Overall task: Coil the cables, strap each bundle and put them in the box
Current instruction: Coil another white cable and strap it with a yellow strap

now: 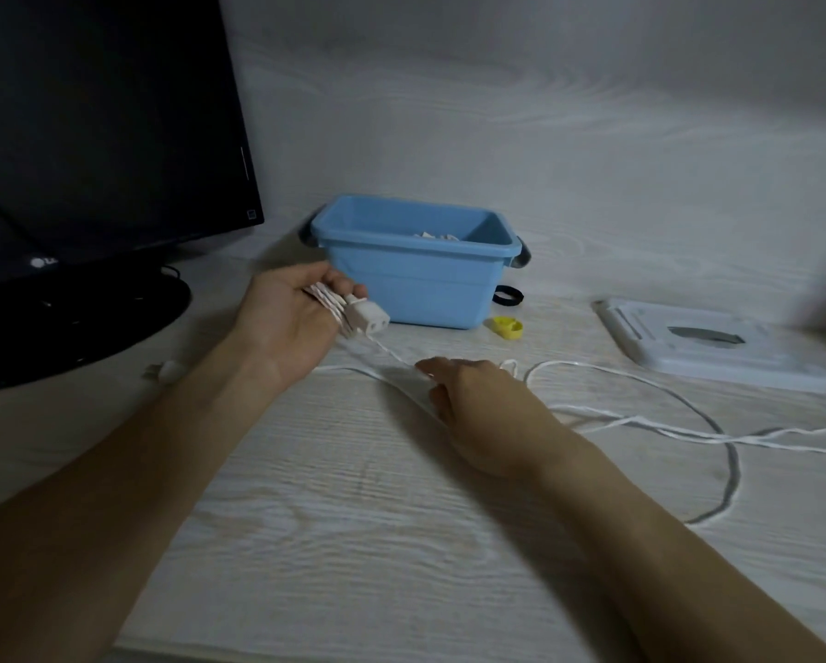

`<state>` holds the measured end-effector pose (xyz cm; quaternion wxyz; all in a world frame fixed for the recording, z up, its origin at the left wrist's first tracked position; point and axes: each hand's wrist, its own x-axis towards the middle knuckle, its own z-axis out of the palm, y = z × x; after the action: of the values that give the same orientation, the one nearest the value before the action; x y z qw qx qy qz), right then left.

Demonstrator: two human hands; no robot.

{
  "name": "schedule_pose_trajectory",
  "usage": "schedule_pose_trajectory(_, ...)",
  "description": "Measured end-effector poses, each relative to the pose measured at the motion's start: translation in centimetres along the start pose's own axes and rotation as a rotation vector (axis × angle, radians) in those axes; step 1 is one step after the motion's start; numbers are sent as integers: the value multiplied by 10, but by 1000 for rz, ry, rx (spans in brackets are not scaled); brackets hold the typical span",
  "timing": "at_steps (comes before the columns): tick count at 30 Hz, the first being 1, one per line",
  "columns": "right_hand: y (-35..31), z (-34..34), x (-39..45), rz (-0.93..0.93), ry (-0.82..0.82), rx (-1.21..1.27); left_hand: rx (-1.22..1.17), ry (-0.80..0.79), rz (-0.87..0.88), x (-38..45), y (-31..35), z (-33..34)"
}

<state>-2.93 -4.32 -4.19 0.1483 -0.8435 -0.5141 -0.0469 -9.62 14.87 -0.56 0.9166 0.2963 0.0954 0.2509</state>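
My left hand [289, 318] holds several turns of a white cable wound round its fingers, the white two-hole connector [367, 319] sticking out to the right. From there the white cable [640, 418] runs down to my right hand [468, 399], which pinches it on the table, then trails in loose loops to the right edge. The blue box [415, 279] stands just behind my left hand, with something white inside. A yellow strap [505, 327] and a black strap [507, 295] lie by the box's right corner.
A black monitor [95, 136] on its round base fills the left side. A flat white stand [707, 346] lies at the right. A small white plug [164, 371] shows beside my left forearm. The wall rises close behind the box.
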Motion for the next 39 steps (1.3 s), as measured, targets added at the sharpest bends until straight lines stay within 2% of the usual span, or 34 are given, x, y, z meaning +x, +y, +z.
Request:
schedule_pose_trajectory(3, -5, 4, 1, -28, 46, 26, 78, 5, 45, 2, -5, -1)
schedule_pose_trajectory(6, -10, 8, 1, -170, 117, 77, 191, -26, 104, 3, -14, -4)
schedule_pose_trajectory(9, -17, 9, 1, -254, 209, 119, 640, -22, 363, 3, -27, -8)
schedule_pose_trajectory(11, -19, 6, 1, -270, 302, 128, 922, -130, 450, -1, -36, -10)
schedule_pose_trajectory(12, -19, 5, 1, -274, 352, 136, 986, -212, 448, -5, -40, -10)
schedule_pose_trajectory(14, -16, 0, 2, -248, 460, 180, 958, -304, 374, -14, -47, -5)
schedule_pose_trajectory(17, -8, -8, 3, -125, 624, 284, 879, -297, 278, -27, -49, 4)
schedule_pose_trajectory(21, 6, -20, 1, -110, 740, 298, 1230, -486, 296, -29, -45, 1)
schedule_pose_trajectory(25, 21, -24, 1, -127, 687, 333, 1566, -658, 470, -31, -47, 3)
schedule_pose_trajectory(30, 38, -31, 1, -36, 536, 428, 1767, -570, 664, -25, -33, -4)
schedule_pose_trajectory(34, 50, -32, -2, 90, 319, 432, 1734, -334, 751, -18, -24, -12)
schedule_pose_trajectory(39, 65, -29, -2, 225, 352, 421, 1674, -104, 850, -8, -16, -18)
